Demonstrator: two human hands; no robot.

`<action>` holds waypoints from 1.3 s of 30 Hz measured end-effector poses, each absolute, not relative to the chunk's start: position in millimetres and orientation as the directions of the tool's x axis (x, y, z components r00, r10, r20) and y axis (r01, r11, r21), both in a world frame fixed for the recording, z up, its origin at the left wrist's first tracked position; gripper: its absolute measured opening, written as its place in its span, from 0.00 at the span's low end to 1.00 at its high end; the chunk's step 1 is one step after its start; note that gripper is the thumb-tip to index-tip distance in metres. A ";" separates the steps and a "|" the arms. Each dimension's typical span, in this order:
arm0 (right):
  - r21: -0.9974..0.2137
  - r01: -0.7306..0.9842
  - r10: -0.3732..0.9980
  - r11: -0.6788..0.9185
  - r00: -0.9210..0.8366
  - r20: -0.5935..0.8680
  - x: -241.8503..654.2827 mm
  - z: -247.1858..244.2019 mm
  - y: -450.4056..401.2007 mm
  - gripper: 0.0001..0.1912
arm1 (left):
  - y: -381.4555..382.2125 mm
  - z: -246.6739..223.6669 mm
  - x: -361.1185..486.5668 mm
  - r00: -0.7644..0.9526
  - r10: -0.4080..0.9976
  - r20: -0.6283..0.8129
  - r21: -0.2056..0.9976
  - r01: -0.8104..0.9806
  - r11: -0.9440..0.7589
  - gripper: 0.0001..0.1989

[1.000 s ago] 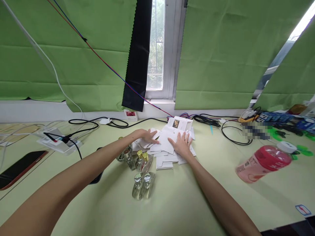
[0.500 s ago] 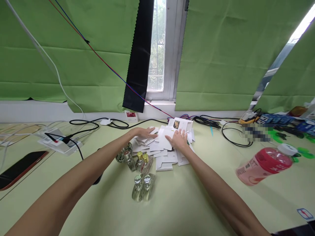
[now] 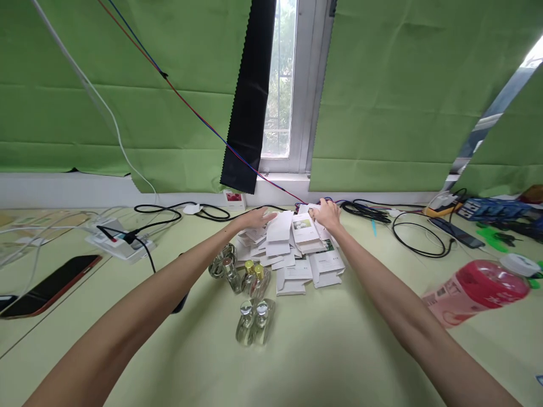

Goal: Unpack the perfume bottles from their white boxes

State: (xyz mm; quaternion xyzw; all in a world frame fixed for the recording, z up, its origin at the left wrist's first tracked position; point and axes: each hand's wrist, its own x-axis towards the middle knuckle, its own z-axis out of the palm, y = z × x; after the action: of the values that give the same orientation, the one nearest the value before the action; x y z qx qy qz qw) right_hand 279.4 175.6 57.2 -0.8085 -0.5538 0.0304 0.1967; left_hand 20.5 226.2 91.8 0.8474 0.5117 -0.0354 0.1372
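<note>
A loose pile of flattened or opened white paper cartons [image 3: 292, 270] lies on the table below the window, some printed with small pictures. My left hand [image 3: 255, 219] rests on the pile's left side, thumb apart from the outstretched fingers. At the back right of the pile, my right hand [image 3: 328, 215] lies over the cartons' far edge with its fingers apart. A picture-printed carton [image 3: 304, 229] sits between both hands. In front stand several small glass bottles: two with silver caps [image 3: 254, 325], two with gold caps [image 3: 254, 278] and one with a brownish cap [image 3: 231, 276].
A pink drink bottle [image 3: 479, 291] stands beyond my right forearm. Black cables [image 3: 367, 212] run along the wall. On the left are a white power strip [image 3: 121, 243] and a red-edged phone [image 3: 53, 285]. Another dark phone [image 3: 458, 233] lies at the right.
My right hand has moved right and back from the pile's middle to its far edge. Cartons beneath have shifted, uncovering a picture-printed one. My left hand stays at the left side.
</note>
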 end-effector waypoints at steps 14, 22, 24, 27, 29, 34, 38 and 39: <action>-0.387 0.875 0.890 -0.290 0.395 0.227 341.3 63.9 167.2 0.21 | 203.4 63.4 37.9 0.472 0.755 -0.456 0.139 0.875 -0.463 0.52; -0.599 0.770 0.840 -0.220 0.462 0.286 310.4 95.7 120.8 0.23 | 191.3 49.6 49.4 0.369 0.783 -0.500 0.052 0.916 -0.398 0.51; -0.619 0.735 0.879 -0.276 0.453 0.146 291.3 84.4 105.0 0.26 | 190.4 50.4 50.8 0.365 0.784 -0.502 0.043 0.916 -0.398 0.51; -0.481 0.787 0.901 -0.386 0.433 -0.015 262.0 64.0 83.8 0.29 | 193.2 57.7 50.9 0.383 0.779 -0.496 0.053 0.909 -0.413 0.53; -0.405 0.827 0.917 -0.390 0.391 -0.083 247.5 56.9 73.6 0.30 | 196.1 65.9 49.0 0.415 0.768 -0.488 0.078 0.897 -0.435 0.53; -0.311 0.888 0.940 -0.339 0.331 -0.081 233.9 68.4 61.3 0.33 | 195.2 85.6 39.0 0.500 0.755 -0.424 0.145 0.860 -0.489 0.48; -0.289 0.912 0.956 -0.292 0.273 -0.105 236.8 82.2 56.7 0.32 | 187.7 96.8 33.1 0.509 0.777 -0.372 0.155 0.859 -0.488 0.46; -0.302 0.907 0.956 -0.295 0.276 -0.105 239.9 84.1 56.8 0.32 | 186.6 99.4 32.2 0.509 0.781 -0.361 0.158 0.859 -0.487 0.45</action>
State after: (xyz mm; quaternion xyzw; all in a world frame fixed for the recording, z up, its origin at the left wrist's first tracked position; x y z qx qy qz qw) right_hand 239.9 56.8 84.1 -0.7934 -0.5867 0.1335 0.0915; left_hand 32.2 186.6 99.4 0.8537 0.4802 -0.1212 0.1607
